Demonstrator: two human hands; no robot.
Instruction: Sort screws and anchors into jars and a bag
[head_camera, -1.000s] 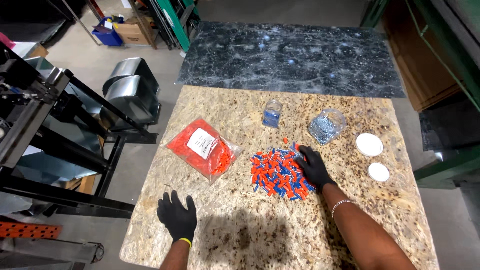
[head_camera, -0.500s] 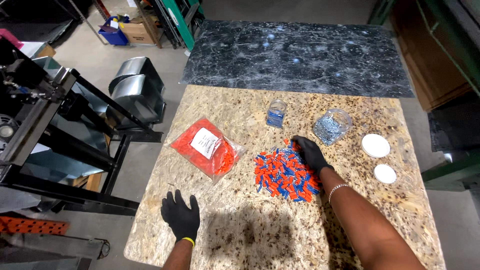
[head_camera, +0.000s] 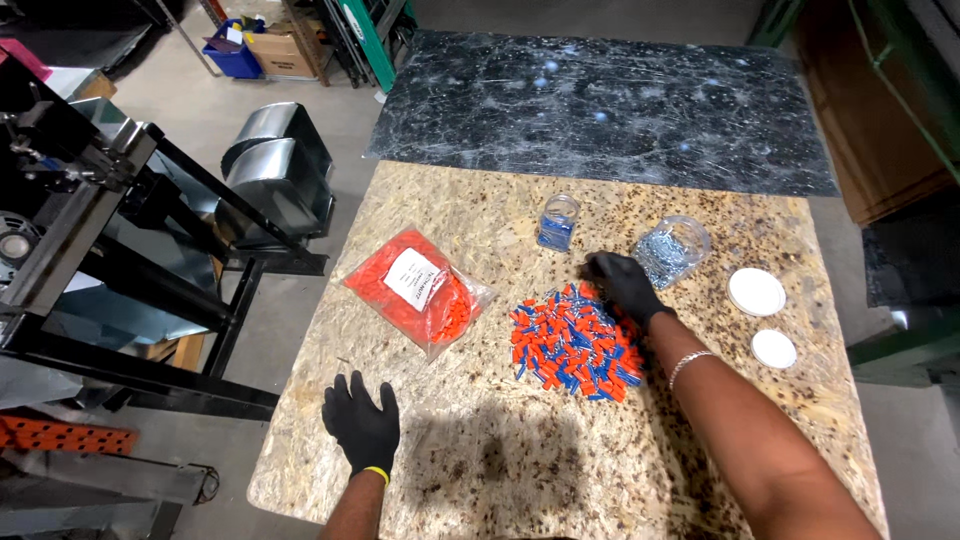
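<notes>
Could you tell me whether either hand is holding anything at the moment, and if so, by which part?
Left hand lies flat on the table, holding nothing. Right hand reaches into the pile of caps; whether it grips one cannot be told.

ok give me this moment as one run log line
left hand: flat on table, empty | right hand: on far edge of orange and blue connector pile | nearby: small jar, orange bag

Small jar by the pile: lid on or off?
Off. The small jar stands upright with an open mouth; two white lids lie apart on the table.
</notes>
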